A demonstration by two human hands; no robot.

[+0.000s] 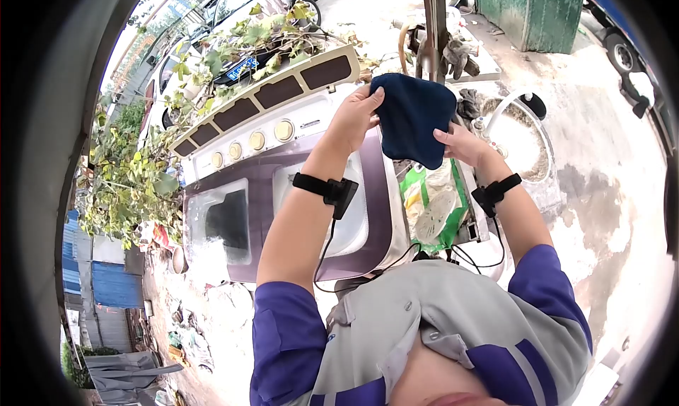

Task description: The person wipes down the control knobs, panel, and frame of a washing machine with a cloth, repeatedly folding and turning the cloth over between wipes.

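A dark navy piece of cloth, squarish with rounded corners, is stretched between my two hands, raised in front of me. My left hand pinches its left edge, with the thumb lying on the near face. On the lower right edge, my right hand grips the cloth between thumb and fingers. The cloth covers some of the fingers. Below and to the left stands a twin-tub washing machine with a purple top, two clear lids and several cream knobs along its panel.
A green and white plastic bag lies right of the washer. Beyond it, a pale curved pipe rises by a round basin. A metal post stands behind the cloth. Leafy vines border the left side. Black cables hang from my wrist straps.
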